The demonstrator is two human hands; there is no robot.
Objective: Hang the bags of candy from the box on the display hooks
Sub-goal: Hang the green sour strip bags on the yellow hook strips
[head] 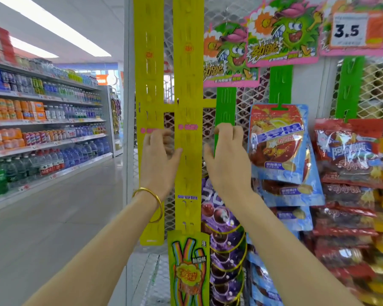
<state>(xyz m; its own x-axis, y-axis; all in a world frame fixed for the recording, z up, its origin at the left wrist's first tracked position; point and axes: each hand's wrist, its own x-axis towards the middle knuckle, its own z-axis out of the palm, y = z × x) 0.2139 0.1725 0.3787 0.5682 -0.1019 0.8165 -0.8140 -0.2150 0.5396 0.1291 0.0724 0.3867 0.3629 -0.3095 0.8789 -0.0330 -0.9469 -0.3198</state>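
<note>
My left hand (159,151) and right hand (226,155) flank the yellow clip strip (188,85), fingers curled; I can't tell on what. Tugging could unhook the rainbow candy bag (188,268).

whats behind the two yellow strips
A white wire mesh panel shows in the gap between the yellow strips, with blurry dark red shapes through it. The strips cover whatever lies directly behind them.

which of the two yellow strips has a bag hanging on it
The right yellow strip: a rainbow-striped candy bag hangs from its bottom end. The shorter left yellow strip carries no bag.
</note>
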